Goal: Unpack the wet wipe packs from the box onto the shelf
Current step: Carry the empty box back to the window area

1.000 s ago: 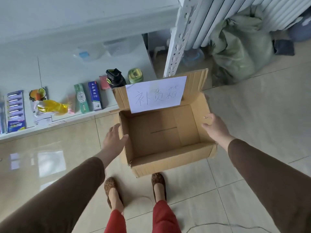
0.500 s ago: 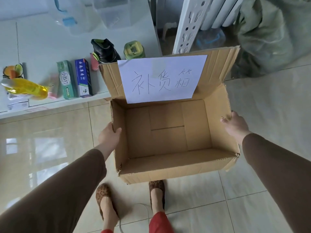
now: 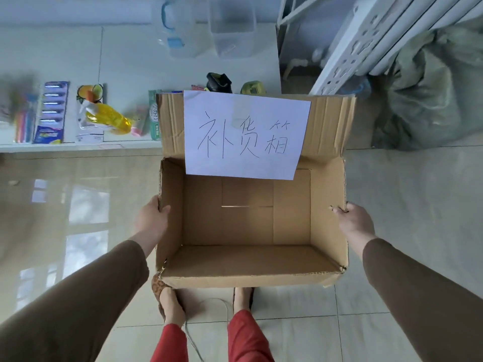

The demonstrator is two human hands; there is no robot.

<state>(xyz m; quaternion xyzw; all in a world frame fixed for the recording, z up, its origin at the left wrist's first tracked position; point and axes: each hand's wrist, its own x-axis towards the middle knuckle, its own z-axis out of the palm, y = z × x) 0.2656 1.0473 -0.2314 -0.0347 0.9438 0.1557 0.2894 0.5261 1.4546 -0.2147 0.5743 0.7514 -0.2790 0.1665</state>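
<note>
Head view: empty brown box, both side walls gripped by left hand and right hand.

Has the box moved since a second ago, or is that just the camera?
Yes. The box, gripped by the left hand and right hand, now overlaps the feet it earlier stood beyond: it has come up and nearer the person.

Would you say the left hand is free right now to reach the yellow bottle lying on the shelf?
Probably not yet: the left hand grips the box wall. Once it lets go, nothing blocks the yellow bottle.
</note>
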